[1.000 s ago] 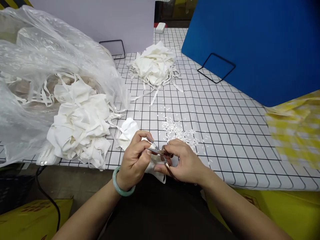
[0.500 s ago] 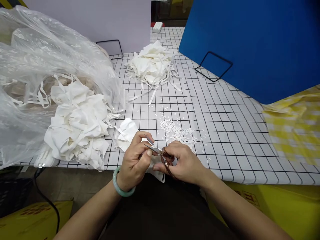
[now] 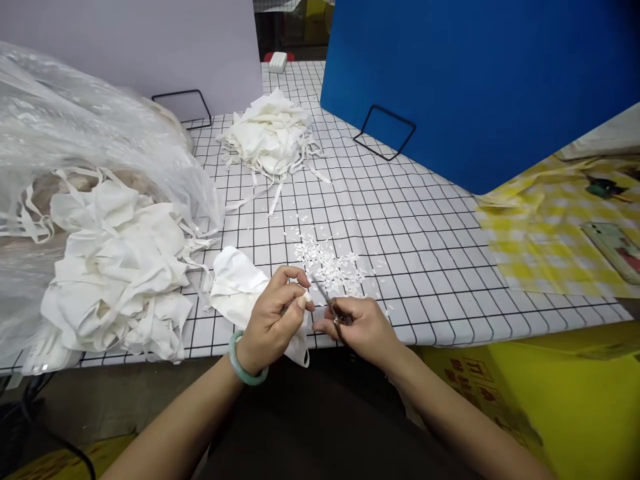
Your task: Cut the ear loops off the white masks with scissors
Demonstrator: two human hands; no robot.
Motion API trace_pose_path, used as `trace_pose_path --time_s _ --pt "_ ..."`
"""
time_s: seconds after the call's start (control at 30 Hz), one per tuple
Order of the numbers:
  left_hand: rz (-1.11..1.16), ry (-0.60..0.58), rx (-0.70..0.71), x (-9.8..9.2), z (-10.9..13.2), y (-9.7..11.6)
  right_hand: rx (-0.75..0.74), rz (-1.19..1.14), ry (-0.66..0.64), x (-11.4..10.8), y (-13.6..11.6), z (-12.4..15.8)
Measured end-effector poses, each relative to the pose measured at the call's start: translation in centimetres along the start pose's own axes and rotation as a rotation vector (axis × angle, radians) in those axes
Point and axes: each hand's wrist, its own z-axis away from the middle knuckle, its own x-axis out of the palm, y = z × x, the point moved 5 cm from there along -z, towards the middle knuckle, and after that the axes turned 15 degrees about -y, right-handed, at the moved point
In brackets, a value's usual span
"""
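Observation:
My left hand (image 3: 277, 317), with a green bangle (image 3: 245, 367) at its wrist, pinches a white fabric piece with straps (image 3: 237, 287). Part of that cloth lies on the table to the left of the hand, and a looped strap hangs below over the table's front edge. In my right hand (image 3: 363, 327) is a pair of scissors (image 3: 330, 300), blades pointing up and left, a little apart from the pinched cloth. Just beyond both hands, small white clippings (image 3: 333, 267) are scattered over the checked cloth.
To the left, a heap of white fabric pieces (image 3: 120, 267) spills from a clear plastic bag (image 3: 100, 127). Farther back sits another white pile (image 3: 275, 133). A blue board (image 3: 450, 87) and a pale board (image 3: 135, 47) stand behind. A phone (image 3: 613, 250) lies at right.
The scissors have drawn back from the left fingers, their blades now away from the cloth. My view has turned to the right, bringing the phone into sight.

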Motion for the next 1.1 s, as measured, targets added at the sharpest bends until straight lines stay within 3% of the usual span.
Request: trace_pose_path --time_s 0.13,0.2,0.3,0.4,0.47,0.53,0.63,0.73,0.83,0.9,0.97,1.0,1.1 --pt "0.018 0.014 -0.049 -0.5 0.5 -0.4 -0.023 -0.084 0.064 -1.0 0.3 -0.1" --pt "0.034 0.028 -0.085 -1.6 1.2 -0.2 0.067 -0.037 0.112 -1.7 0.4 -0.3" --pt "0.022 0.164 -0.118 -5.5 3.0 0.9 0.195 0.080 0.174 -2.4 0.4 -0.4" --pt "-0.255 0.335 -0.174 -10.2 5.5 1.9 0.084 0.145 0.156 -1.2 -0.6 -0.7" --pt "-0.496 0.265 -0.310 -11.6 7.0 1.1 -0.043 0.127 0.072 1.1 -1.5 -1.4" --pt "-0.621 0.096 -0.458 -11.4 8.5 -0.9 -0.144 0.100 -0.030 4.1 -2.4 -2.5" --pt "-0.601 -0.084 -0.545 -9.8 10.2 -3.1 -0.213 0.062 -0.144 8.0 -3.7 -4.4" --pt "-0.491 -0.177 -0.511 -9.0 9.8 -2.6 -0.208 -0.054 -0.193 9.2 -5.2 -6.2" --pt "-0.395 -0.143 -0.482 -10.7 6.4 -0.5 -0.214 -0.329 -0.232 6.8 -7.5 -8.6" --pt "-0.368 -0.057 -0.437 -13.1 1.8 1.0 -0.252 -0.416 -0.199 3.0 -10.1 -11.1" --pt "-0.395 0.052 -0.335 -16.0 -4.4 2.7 -0.299 -0.332 -0.060 -2.4 -13.5 -14.3" --pt "-0.425 0.152 -0.287 -17.7 -7.5 3.5 -0.313 -0.223 0.100 -5.7 -15.3 -15.9" --pt "-0.429 0.318 -0.238 -20.8 -14.8 3.6 -0.305 -0.140 0.347 -13.3 -18.1 -20.3"
